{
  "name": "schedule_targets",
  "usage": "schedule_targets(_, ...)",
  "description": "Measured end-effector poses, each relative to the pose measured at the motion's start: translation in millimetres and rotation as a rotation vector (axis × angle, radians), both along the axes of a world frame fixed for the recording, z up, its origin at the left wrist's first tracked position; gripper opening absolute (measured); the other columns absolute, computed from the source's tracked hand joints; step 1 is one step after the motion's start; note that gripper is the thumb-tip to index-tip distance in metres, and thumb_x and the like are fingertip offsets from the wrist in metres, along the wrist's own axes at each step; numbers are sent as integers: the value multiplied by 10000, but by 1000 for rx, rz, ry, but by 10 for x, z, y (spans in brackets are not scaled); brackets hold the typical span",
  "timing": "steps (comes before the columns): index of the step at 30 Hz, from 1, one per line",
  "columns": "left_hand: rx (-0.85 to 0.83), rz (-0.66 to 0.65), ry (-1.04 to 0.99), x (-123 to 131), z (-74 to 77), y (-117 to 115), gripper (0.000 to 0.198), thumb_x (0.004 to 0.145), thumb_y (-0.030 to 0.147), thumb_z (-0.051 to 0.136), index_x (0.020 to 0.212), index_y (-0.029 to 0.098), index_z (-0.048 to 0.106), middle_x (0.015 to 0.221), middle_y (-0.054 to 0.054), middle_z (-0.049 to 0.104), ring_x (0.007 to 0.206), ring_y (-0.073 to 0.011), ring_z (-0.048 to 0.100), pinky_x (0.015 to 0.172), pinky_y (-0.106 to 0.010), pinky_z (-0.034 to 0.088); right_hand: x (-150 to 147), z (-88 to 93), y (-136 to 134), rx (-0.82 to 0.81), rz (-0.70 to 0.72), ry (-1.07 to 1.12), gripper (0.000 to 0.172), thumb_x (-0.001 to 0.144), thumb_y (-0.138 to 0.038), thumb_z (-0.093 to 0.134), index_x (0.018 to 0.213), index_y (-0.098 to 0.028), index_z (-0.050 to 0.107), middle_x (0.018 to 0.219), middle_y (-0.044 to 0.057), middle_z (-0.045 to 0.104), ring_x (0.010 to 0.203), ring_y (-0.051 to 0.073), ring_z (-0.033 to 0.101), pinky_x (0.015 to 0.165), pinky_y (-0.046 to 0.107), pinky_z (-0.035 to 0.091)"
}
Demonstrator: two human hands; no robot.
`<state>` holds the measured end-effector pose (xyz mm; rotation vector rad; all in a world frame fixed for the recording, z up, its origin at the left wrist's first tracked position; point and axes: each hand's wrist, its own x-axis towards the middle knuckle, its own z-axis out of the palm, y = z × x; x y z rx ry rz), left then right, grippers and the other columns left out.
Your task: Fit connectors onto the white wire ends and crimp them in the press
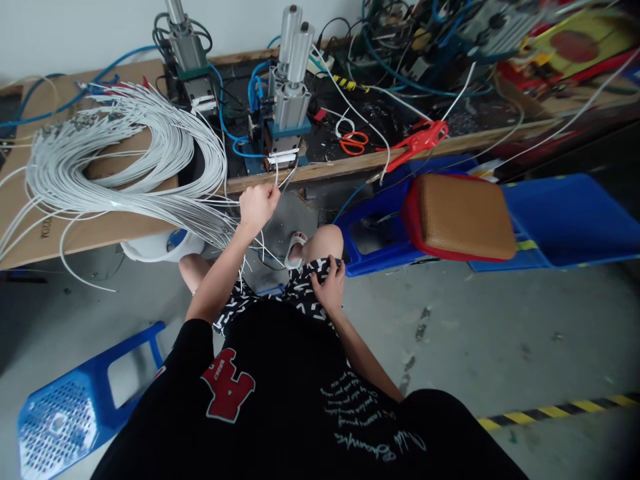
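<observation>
My left hand [257,210] is raised at the bench edge with its fingers closed on a white cable [277,175], which runs up to the small press [290,113] just beyond. At the press front a short white piece [283,157] lies across. To the left of this hand a thick coiled bundle of white cables [150,187] spreads over the bench, and its loose ends hang past my wrist. My right hand [330,285] rests on my right thigh, on the patterned shorts [304,293], fingers apart and holding nothing.
Orange-handled scissors [354,143] and a red clamp-like tool [420,141] lie along the bench edge [330,167]. A second press [187,57] stands behind the bundle. Right of my knee is a blue plastic stool [373,233] with a brown cushion [467,217]; another blue stool [60,420] stands left.
</observation>
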<state>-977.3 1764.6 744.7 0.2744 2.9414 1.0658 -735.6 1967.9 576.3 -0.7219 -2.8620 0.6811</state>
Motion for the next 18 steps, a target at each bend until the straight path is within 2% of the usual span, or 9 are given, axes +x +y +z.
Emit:
schedule_targets(12, -23, 4, -13, 11, -13, 16, 419, 1013, 371, 443, 705, 213, 679, 720, -75, 737, 864, -245, 717, 844, -355, 491, -87, -106, -5, -24, -5, -14, 775, 893, -505, 507, 1581, -231, 279, 1611, 227, 261, 1462, 428, 357, 1101, 656, 408)
schedule_targets(18, 7, 1, -29, 5, -63, 20, 412, 1015, 368, 434, 761, 218, 722, 737, -79, 741, 898, -233, 721, 850, -346, 491, -111, -174, 2, 3, 1, -18, 801, 886, -513, 519, 1586, -215, 269, 1602, 231, 258, 1450, 424, 376, 1122, 634, 398)
